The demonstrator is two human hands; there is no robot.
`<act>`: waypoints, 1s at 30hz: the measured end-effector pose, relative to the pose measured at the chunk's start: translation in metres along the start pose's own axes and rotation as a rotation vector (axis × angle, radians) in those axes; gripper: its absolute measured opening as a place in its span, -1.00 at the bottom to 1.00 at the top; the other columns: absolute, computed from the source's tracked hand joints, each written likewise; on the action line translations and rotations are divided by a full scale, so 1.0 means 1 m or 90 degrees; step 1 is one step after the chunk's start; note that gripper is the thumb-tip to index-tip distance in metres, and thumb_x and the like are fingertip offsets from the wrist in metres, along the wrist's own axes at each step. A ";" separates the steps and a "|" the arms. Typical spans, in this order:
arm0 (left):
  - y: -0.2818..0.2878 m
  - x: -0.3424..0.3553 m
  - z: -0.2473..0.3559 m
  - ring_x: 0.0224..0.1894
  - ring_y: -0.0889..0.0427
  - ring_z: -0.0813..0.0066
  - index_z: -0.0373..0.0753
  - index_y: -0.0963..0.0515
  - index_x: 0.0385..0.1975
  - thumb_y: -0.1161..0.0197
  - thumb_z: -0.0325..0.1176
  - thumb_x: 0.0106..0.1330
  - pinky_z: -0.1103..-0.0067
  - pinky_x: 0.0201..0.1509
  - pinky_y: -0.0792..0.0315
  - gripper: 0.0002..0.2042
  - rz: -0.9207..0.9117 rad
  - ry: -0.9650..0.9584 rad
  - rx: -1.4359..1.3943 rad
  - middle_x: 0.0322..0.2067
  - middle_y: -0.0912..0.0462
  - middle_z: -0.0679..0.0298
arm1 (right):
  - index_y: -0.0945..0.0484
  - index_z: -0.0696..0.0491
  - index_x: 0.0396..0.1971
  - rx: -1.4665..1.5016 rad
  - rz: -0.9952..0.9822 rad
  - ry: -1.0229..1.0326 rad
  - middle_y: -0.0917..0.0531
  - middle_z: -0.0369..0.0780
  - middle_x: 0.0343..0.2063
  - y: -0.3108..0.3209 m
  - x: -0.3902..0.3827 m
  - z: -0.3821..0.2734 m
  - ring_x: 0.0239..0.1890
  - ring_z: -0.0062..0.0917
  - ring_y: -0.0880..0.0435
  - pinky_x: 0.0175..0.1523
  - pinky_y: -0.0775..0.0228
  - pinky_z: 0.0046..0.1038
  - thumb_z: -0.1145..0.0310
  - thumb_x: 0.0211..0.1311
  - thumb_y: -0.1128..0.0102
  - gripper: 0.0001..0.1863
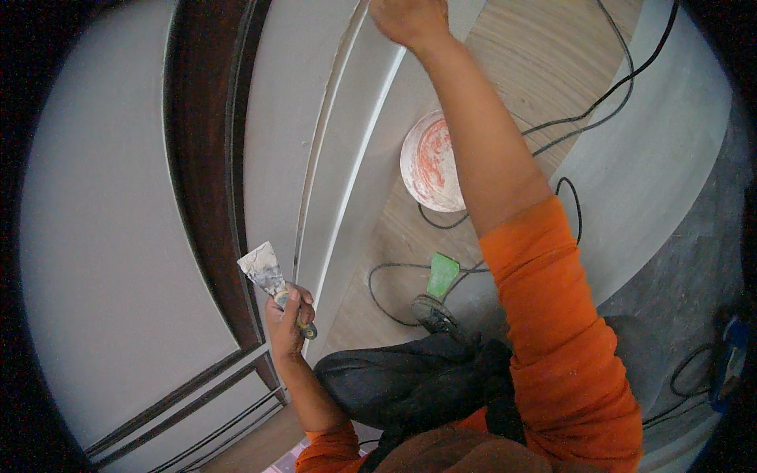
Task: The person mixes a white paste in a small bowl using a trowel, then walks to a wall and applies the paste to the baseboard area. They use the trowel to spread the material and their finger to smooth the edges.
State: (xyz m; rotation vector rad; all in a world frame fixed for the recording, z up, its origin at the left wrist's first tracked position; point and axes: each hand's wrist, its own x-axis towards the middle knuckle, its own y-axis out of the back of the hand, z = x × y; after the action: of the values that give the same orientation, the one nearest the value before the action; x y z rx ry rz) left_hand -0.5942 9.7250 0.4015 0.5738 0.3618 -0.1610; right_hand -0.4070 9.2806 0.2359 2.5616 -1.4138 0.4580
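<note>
My left hand [288, 325] is closed around the handle of a putty knife [266, 266]. The knife's broad blade points up and to the left, coated in whitish and dark smears, in front of the wall beside a dark brown frame [203, 126]. My right arm reaches far forward, past a long white trim board [351, 134] that runs along the wall. At the top edge of the view, my right hand [410, 20] looks closed against the far part of that trim. Its fingertips are cut off, so whatever it grips is hidden.
Under my right forearm, a round white bucket or tub [426, 162] with orange-red smears stands on the wood-look floor [544, 59]. A green flat piece [444, 273] lies by my shoe [432, 314]. Dark cables [583, 118] loop over the floor. A blue object [732, 351] is at far right.
</note>
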 end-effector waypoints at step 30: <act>0.002 -0.007 0.004 -0.60 -0.40 0.62 -0.23 -0.47 -0.32 -0.33 -0.20 0.42 0.62 -0.53 -0.31 -0.74 -0.001 -0.006 0.021 -0.44 -0.58 0.21 | 0.25 0.15 0.54 0.135 0.110 0.037 -0.45 0.31 0.25 -0.025 -0.067 0.017 -0.04 0.13 -0.70 0.07 -0.58 -0.06 0.58 0.12 -0.01 -0.02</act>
State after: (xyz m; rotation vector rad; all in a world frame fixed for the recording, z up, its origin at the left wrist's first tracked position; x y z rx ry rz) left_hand -0.5992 9.7248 0.4088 0.6050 0.3507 -0.1722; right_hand -0.4169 9.3421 0.1966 2.5695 -1.6543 0.7416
